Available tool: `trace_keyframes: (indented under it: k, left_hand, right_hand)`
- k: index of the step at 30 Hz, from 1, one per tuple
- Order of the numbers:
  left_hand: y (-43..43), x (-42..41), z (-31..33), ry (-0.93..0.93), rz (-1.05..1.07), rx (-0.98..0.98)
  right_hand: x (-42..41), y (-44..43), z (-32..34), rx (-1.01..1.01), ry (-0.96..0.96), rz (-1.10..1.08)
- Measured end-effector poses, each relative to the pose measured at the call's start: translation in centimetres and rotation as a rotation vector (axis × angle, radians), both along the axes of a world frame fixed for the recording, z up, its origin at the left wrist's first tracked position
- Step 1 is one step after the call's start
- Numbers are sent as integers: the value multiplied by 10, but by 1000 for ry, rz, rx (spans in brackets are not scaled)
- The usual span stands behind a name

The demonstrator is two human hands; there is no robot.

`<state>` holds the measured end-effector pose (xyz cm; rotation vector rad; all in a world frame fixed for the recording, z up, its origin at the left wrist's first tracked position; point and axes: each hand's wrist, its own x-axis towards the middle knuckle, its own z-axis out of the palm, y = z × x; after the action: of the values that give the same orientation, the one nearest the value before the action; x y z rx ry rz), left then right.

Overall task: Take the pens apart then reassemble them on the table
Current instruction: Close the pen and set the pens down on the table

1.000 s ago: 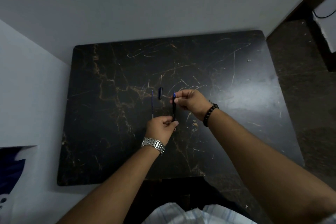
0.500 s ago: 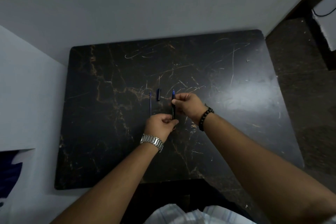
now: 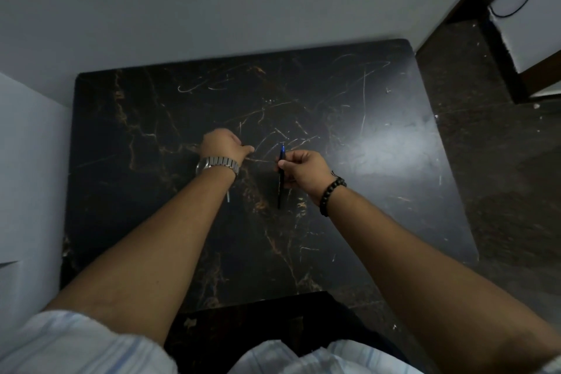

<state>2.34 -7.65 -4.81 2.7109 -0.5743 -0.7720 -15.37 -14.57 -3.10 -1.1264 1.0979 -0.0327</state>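
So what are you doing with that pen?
A person is working on a pen at a dark marble table. The right hand holds the pen barrel upright above the table. The left hand, the one with the metal watch, reaches over to the left, down near the table top, and is closed, but what it has hold of is hidden. A thin stick, maybe the ink tube, peeks out beside the left forearm.

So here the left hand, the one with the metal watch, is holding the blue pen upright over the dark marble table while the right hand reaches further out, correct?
Sides swapped. The head view shows the right hand, wearing the bead bracelet, holding the blue pen over the dark marble table; the watch-wearing left hand reaches further out.
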Motion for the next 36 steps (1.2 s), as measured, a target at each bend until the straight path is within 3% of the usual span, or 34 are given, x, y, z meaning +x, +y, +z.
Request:
trace_keyframes:
  k: [4, 8, 11, 14, 15, 17, 29, 33, 36]
  left_hand:
    - [-7, 7, -13, -10, -131, 186]
    - [-6, 5, -13, 16, -110, 135]
    - [-6, -4, -6, 308, 171, -256]
    - [-5, -14, 9, 807, 417, -686]
    - [-3, -18, 14, 952, 457, -800]
    - [2, -24, 23, 1066, 461, -904]
    - [11, -32, 27, 936, 181, -773]
    - [11, -37, 22, 945, 108, -767]
    - [11, -43, 18, 967, 14, -667]
  right_hand:
    - [-6, -1, 1, -5, 13, 0]
    - [-13, -3, 0, -1, 18, 22]
    - [-14, -2, 0, 7, 27, 69]
    - [-12, 2, 8, 62, -3, 119]
    - [-11, 3, 9, 66, -15, 139]
    - [-9, 5, 12, 43, -43, 174]
    - [-4, 0, 12, 25, -126, 165]
    - [1, 5, 11, 276, -214, -13]
    - [3, 4, 18, 483, -203, 21]
